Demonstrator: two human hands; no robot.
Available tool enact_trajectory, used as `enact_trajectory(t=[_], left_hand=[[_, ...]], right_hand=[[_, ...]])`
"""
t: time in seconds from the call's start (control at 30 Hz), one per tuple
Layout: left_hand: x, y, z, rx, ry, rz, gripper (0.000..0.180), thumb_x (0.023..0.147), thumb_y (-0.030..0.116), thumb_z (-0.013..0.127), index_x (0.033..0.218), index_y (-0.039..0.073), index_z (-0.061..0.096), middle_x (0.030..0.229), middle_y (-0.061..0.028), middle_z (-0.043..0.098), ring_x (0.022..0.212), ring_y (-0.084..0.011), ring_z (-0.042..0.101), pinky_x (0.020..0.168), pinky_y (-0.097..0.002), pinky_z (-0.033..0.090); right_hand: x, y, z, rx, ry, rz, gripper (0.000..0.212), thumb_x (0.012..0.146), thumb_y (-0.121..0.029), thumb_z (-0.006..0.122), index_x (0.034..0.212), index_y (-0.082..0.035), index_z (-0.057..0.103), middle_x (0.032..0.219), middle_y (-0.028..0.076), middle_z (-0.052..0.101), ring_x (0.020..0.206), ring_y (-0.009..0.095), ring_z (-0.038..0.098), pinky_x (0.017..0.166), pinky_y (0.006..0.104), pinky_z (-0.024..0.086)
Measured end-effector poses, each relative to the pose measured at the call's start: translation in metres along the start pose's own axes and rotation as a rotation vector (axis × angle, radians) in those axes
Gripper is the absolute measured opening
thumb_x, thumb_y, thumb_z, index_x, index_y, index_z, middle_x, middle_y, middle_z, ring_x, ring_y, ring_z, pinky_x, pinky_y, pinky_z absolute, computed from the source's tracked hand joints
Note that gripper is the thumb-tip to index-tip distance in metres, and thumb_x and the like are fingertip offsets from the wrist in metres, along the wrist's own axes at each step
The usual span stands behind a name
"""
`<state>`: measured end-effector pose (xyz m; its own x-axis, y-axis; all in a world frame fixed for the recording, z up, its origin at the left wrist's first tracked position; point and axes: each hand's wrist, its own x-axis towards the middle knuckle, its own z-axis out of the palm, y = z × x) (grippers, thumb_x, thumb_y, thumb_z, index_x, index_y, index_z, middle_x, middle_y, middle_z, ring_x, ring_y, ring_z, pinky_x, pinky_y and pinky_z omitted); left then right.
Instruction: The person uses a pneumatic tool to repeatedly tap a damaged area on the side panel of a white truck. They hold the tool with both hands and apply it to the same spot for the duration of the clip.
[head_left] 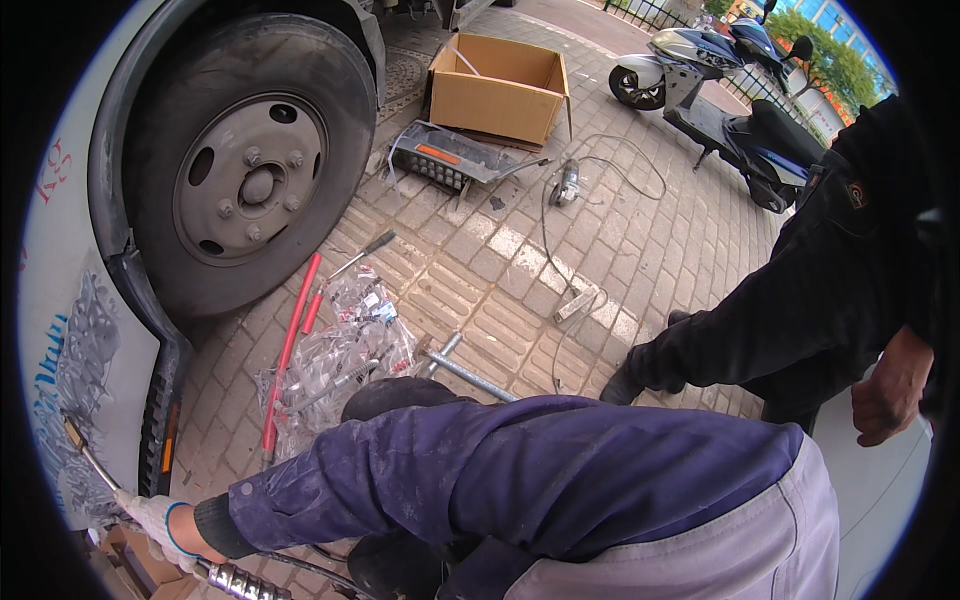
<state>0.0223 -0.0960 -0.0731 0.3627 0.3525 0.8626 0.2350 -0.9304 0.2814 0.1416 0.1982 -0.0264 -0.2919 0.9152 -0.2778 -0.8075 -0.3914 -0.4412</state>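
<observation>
Brick pavmt (650, 240) w/ 1 wheel (255, 185), 1 scooter (718, 110); R gloved grip (155, 515) clamped on 1 thin rod (96, 465).

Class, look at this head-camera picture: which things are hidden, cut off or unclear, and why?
All in the head view:
- Metal T-bar: far end hidden behind the purple sleeve.
- Cardboard box: floor hidden by its front wall.
- Standing person: head beyond the round picture edge.
- Ribbed metal piece: cut off by the bottom edge.
- Gloved hand: exact finger placement on the slender tool too small to tell.
</observation>
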Motion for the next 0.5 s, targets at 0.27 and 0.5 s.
enact_trajectory(t=[0.27, 0.5], left_hand=[[0.001, -0.002, -0.002, -0.008, -0.001, 0.011, 0.049, 0.090, 0.023, 0.088, 0.122, -0.009, 0.069, 0.116, -0.0275, 0.073, 0.112, -0.0509, 0.073, 0.100, -0.0589, 0.062], [-0.006, -0.010, -0.014, -0.006, -0.007, 0.020, 0.049, 0.090, 0.023, 0.088, 0.122, -0.009, 0.069, 0.116, -0.0279, 0.074, 0.112, -0.0512, 0.073, 0.100, -0.0593, 0.062]], right_hand=[[-0.010, -0.001, -0.004, -0.015, -0.001, -0.046, 0.077, 0.101, -0.092, 0.041, 0.083, -0.017, 0.052, 0.066, 0.001, 0.048, 0.049, 0.016, 0.042, 0.047, 0.0404, 0.031], [-0.050, 0.003, -0.019, -0.162, -0.108, -0.171, 0.070, 0.108, -0.071, 0.053, 0.080, -0.009, 0.063, 0.061, 0.008, 0.059, 0.042, 0.023, 0.057, 0.040, 0.0443, 0.047]])
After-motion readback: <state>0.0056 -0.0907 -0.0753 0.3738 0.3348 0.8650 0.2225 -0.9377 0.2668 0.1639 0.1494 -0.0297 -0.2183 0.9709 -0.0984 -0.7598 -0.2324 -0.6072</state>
